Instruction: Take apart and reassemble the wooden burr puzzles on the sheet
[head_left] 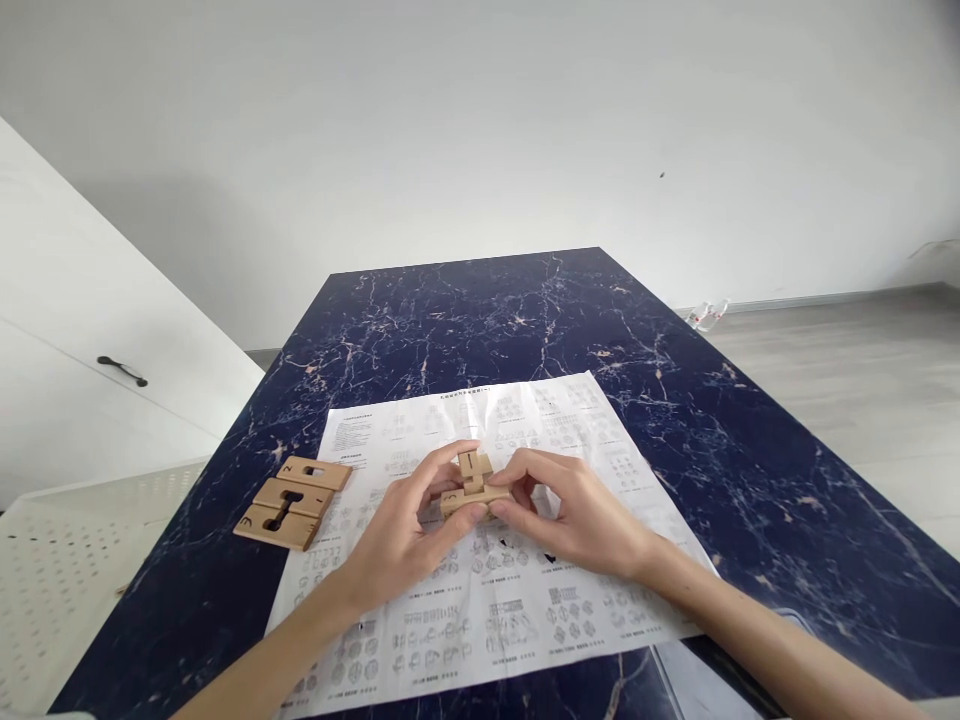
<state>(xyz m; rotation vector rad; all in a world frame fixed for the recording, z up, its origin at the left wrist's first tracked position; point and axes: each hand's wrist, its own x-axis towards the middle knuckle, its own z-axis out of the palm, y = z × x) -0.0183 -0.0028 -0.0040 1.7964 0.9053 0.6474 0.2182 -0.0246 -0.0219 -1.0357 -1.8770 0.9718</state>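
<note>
Between both hands, over the middle of a printed instruction sheet point(420, 610), are interlocking wooden puzzle pieces point(474, 485) with dark marks on them. One piece stands up from the others, which lie crosswise. My left hand point(409, 530) grips them from the left, thumb along the near side and index finger at the top of the upright piece. My right hand point(559, 505) pinches the right end with thumb and fingertips. Left of the sheet, several flat wooden pieces with cut-out slots and numbers point(292, 500) lie side by side, partly on the sheet's edge.
The sheet lies on a dark blue marbled table point(465, 320). A white cabinet with a black handle point(122, 371) stands at the left, above a white perforated basket or seat point(67, 570). A dark-edged object point(731, 675) lies by my right forearm. A clear plastic item point(707, 315) is beyond the right edge.
</note>
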